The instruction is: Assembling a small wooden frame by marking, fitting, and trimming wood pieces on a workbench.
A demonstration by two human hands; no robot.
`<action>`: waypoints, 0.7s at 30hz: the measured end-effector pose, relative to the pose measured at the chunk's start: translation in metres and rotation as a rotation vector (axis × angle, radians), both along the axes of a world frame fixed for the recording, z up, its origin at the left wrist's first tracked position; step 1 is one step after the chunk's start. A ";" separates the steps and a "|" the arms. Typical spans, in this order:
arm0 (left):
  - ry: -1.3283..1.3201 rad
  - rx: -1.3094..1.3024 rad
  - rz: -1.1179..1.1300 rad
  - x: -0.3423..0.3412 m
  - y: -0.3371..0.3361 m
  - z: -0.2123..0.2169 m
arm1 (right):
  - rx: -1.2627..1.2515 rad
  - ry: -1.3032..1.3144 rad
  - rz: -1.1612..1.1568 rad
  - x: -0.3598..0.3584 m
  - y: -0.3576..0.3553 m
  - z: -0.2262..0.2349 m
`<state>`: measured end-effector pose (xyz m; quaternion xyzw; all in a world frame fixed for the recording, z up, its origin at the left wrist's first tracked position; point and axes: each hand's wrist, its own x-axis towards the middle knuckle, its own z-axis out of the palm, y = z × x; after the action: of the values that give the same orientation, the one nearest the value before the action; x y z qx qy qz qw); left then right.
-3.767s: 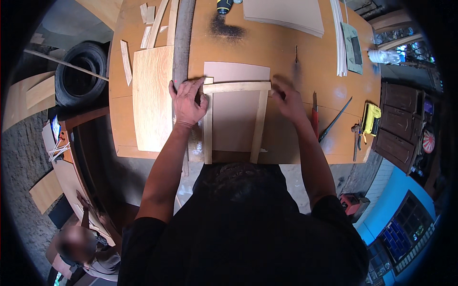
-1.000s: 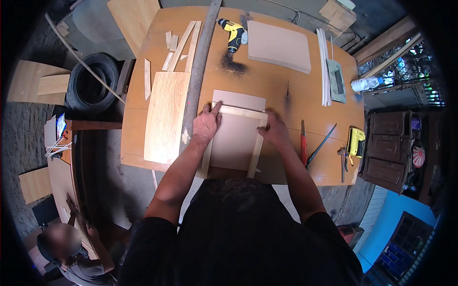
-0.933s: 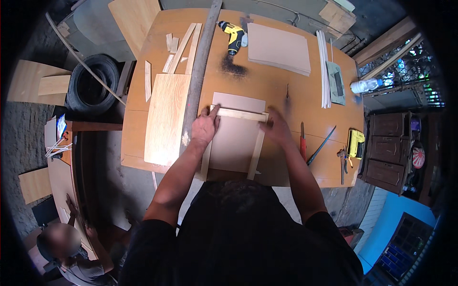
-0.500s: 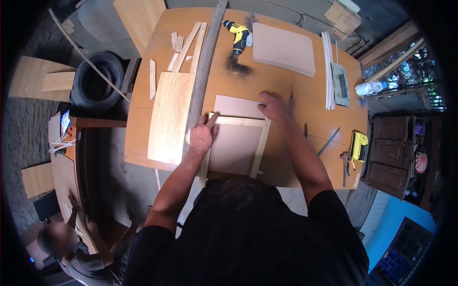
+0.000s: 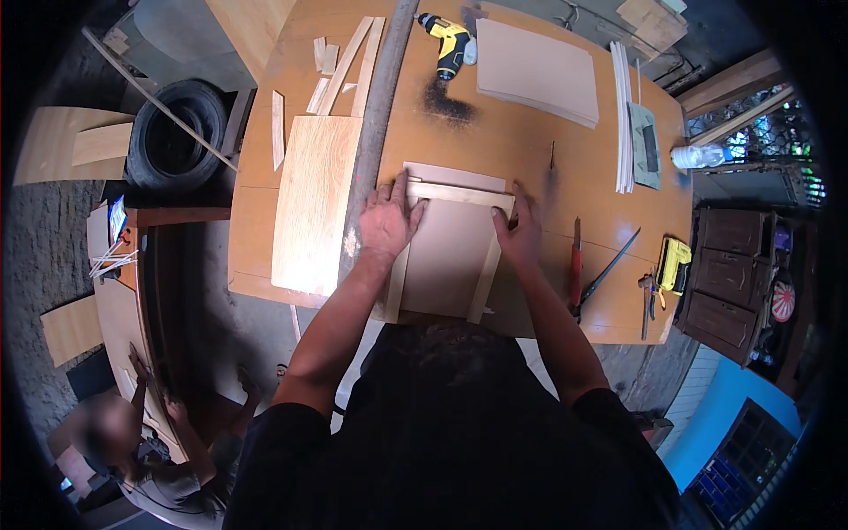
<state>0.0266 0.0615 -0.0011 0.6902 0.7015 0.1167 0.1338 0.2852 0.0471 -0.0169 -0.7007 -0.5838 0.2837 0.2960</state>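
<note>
In front of me lies a wooden frame (image 5: 459,194) of pale strips, with a far crosspiece and two side rails, on a thin brown board (image 5: 448,252). The board sticks out a little past the crosspiece. My left hand (image 5: 386,221) grips the frame's far left corner, its thumb on the inner side and its fingers along the outside. At the far right corner my right hand (image 5: 521,231) pinches the frame between thumb and fingers. The frame's near end meets the table edge by my body.
Left of the frame run a long grey bar (image 5: 380,115) and a wood-grain panel (image 5: 316,203). A yellow-black drill (image 5: 446,46) and stacked brown boards (image 5: 537,71) lie beyond. To the right are a red-handled tool (image 5: 576,261), pliers (image 5: 647,291) and a yellow stapler-like tool (image 5: 675,265). Another person (image 5: 168,468) works at lower left.
My right hand has come back from the board's far edge to the frame's right corner and closed on it. The left hand has shifted around its corner. The view has tilted slightly.
</note>
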 end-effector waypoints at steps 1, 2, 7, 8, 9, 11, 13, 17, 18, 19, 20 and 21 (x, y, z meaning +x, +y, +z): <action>0.142 0.057 -0.040 -0.004 -0.001 0.002 | -0.010 0.004 -0.002 0.001 -0.001 -0.005; 0.145 0.046 -0.041 -0.008 -0.002 0.001 | 0.192 -0.102 0.075 0.003 -0.001 -0.013; 0.063 0.301 -0.148 -0.028 -0.006 -0.013 | 0.356 -0.232 0.228 0.010 0.008 -0.025; 0.002 0.313 -0.177 -0.030 -0.008 -0.018 | 0.330 -0.213 0.225 0.012 0.011 -0.025; -0.008 0.302 -0.173 -0.029 -0.008 -0.017 | 0.303 -0.196 0.220 0.012 0.012 -0.026; -0.006 0.273 -0.160 -0.027 -0.009 -0.013 | 0.298 -0.192 0.206 0.010 0.011 -0.027; 0.019 0.254 -0.150 -0.024 -0.008 -0.006 | 0.296 -0.189 0.194 0.011 0.011 -0.027; 0.036 0.210 -0.157 -0.026 -0.010 -0.019 | 0.220 -0.190 0.194 0.010 0.011 -0.025; 0.033 0.204 -0.154 -0.026 -0.010 -0.020 | 0.210 -0.184 0.177 0.010 0.011 -0.025; 0.040 0.225 -0.154 -0.026 -0.010 -0.021 | 0.204 -0.187 0.179 0.011 0.011 -0.027; 0.048 0.245 -0.155 -0.026 -0.010 -0.021 | 0.242 -0.166 0.176 0.011 0.011 -0.030; 0.046 0.240 -0.154 -0.026 -0.010 -0.023 | 0.281 -0.144 0.173 0.011 0.012 -0.032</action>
<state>0.0005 0.0512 -0.0236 0.7554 0.6304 0.1733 0.0425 0.2960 0.0588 -0.0485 -0.6182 -0.6954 0.1726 0.3231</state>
